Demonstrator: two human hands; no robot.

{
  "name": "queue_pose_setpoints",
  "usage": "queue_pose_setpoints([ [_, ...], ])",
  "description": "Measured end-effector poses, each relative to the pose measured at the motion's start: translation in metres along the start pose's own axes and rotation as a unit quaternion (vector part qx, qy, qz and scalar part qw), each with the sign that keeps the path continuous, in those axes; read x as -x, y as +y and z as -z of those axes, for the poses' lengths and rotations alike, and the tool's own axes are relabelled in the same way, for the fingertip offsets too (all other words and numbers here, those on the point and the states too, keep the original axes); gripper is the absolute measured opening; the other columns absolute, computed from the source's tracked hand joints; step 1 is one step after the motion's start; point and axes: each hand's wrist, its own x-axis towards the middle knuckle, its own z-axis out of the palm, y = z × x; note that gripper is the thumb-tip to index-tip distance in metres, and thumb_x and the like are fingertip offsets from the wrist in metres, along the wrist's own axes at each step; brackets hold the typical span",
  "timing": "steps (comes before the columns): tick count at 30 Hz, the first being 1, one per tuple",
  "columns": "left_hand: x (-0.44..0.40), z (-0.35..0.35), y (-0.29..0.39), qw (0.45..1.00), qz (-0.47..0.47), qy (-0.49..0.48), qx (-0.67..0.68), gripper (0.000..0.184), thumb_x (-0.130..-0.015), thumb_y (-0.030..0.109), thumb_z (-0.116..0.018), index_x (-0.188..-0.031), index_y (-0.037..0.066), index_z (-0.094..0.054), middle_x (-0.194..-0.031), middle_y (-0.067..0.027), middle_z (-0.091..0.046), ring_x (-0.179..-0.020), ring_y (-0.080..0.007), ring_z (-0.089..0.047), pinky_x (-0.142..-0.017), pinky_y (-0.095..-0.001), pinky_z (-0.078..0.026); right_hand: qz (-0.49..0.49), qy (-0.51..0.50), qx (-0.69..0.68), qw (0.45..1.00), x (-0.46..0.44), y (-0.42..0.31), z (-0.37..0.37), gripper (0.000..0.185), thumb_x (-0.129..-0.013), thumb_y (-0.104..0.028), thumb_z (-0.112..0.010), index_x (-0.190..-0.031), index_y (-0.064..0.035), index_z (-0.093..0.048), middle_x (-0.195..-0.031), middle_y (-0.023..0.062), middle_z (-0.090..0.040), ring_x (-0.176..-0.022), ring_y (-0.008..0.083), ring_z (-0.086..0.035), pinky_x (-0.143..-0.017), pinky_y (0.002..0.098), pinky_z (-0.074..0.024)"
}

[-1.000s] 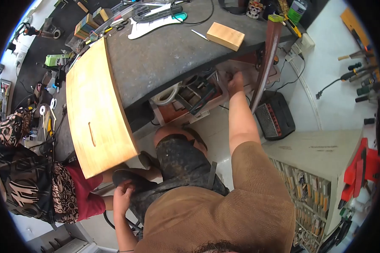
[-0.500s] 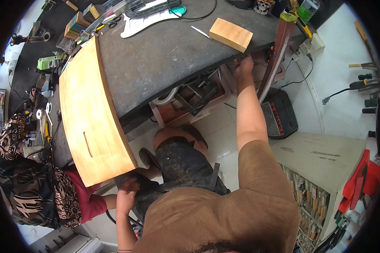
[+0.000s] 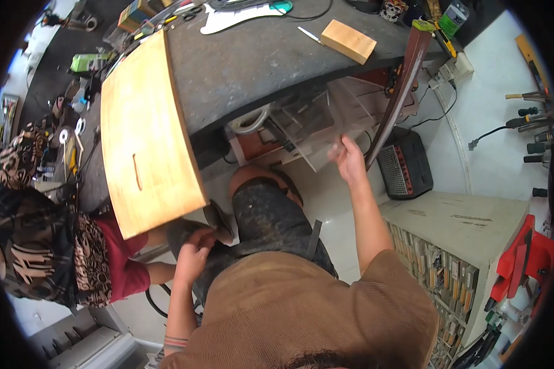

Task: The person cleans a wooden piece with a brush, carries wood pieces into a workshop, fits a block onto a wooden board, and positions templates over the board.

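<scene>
My right hand [image 3: 349, 161] is below the bench edge, partly smeared by motion. It grips the near edge of a clear, see-through plastic sheet [image 3: 301, 138], thumb on top. The sheet slants out from under the bench, above a reddish bin [image 3: 252, 150] with a pale ring-shaped part [image 3: 250, 122]. On my thigh lies my left hand [image 3: 195, 251], fingers loosely bent and apart, holding nothing. Nearest to it is a long pale wooden board [image 3: 148, 123] with a dark slot, its near end overhanging the bench.
On the dark bench [image 3: 240, 67] are a wood block [image 3: 349, 42], a white pen [image 3: 310, 35] and a white pickguard-shaped plate [image 3: 228, 21]. A brown neck-like bar [image 3: 400, 92] leans at its right end. A speaker [image 3: 405, 163] and cabinet [image 3: 461, 215] stand right; another person [image 3: 37, 246] is at left.
My right hand has drawn back from under the bench, and the clear sheet now shows there. My left hand has shifted slightly up along my thigh. The whole view has tilted.
</scene>
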Motion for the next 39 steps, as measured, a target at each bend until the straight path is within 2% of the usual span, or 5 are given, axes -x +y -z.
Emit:
queue_pose_setpoints([
  [5, -0.015, -0.028, 0.021, 0.993, -0.045, -0.107, -0.004, 0.039, -0.113, 0.018, -0.064, -0.147, -0.002, -0.063, -0.122, -0.0154, -0.08, -0.114, -0.0221, -0.076, -0.102, -0.0361, -0.058, -0.058, -0.1, 0.109, 0.987, 0.101, -0.009, 0.047, 0.035, -0.116, -0.038, -0.058, -0.104, -0.0071, -0.068, -0.082, 0.0054, -0.064, -0.078, 0.0227, -0.066, -0.073, 0.0406, -0.0561],
  [9, -0.008, -0.059, 0.083, 0.909, -0.104, -0.242, 0.324, 0.063, -0.117, 0.021, -0.06, -0.174, 0.008, -0.038, -0.125, -0.0086, -0.077, -0.114, -0.0153, -0.07, -0.103, -0.0344, -0.056, -0.077, -0.132, 0.128, 0.98, 0.177, -0.03, 0.062, 0.039, -0.116, -0.042, -0.06, -0.101, -0.0066, -0.067, -0.078, 0.0055, -0.059, -0.073, 0.0241, -0.062, -0.073, 0.0432, -0.0557],
  [13, 0.021, -0.063, 0.146, 0.921, -0.206, -0.267, 0.196, 0.069, -0.116, 0.013, -0.061, -0.178, 0.013, -0.032, -0.124, -0.01, -0.077, -0.111, -0.0141, -0.069, -0.102, -0.0347, -0.057, -0.063, -0.192, 0.149, 0.968, 0.225, -0.05, 0.051, 0.043, -0.115, -0.046, -0.06, -0.097, -0.0072, -0.064, -0.078, 0.0056, -0.057, -0.073, 0.025, -0.061, -0.073, 0.0438, -0.0547],
  [27, 0.102, -0.04, 0.12, 0.881, -0.454, 0.009, 0.137, 0.046, -0.099, 0.009, -0.083, -0.142, 0.002, -0.066, -0.104, -0.0111, -0.08, -0.082, -0.0218, -0.077, -0.074, -0.0344, -0.063, -0.047, -0.261, 0.002, 0.964, 0.234, -0.01, -0.051, 0.04, -0.119, -0.049, -0.049, -0.107, -0.0118, -0.059, -0.091, 0.0035, -0.057, -0.085, 0.0257, -0.071, -0.081, 0.0433, -0.0615],
  [39, 0.124, -0.02, 0.087, 0.885, -0.443, 0.064, 0.125, 0.043, -0.098, 0.002, -0.084, -0.136, 0.002, -0.063, -0.119, -0.0119, -0.081, -0.097, -0.0195, -0.08, -0.086, -0.0341, -0.065, -0.017, -0.25, 0.008, 0.968, 0.224, 0.009, -0.109, 0.038, -0.12, -0.049, -0.049, -0.105, -0.0136, -0.056, -0.088, 0.0017, -0.056, -0.075, 0.0197, -0.067, -0.07, 0.0371, -0.06],
])
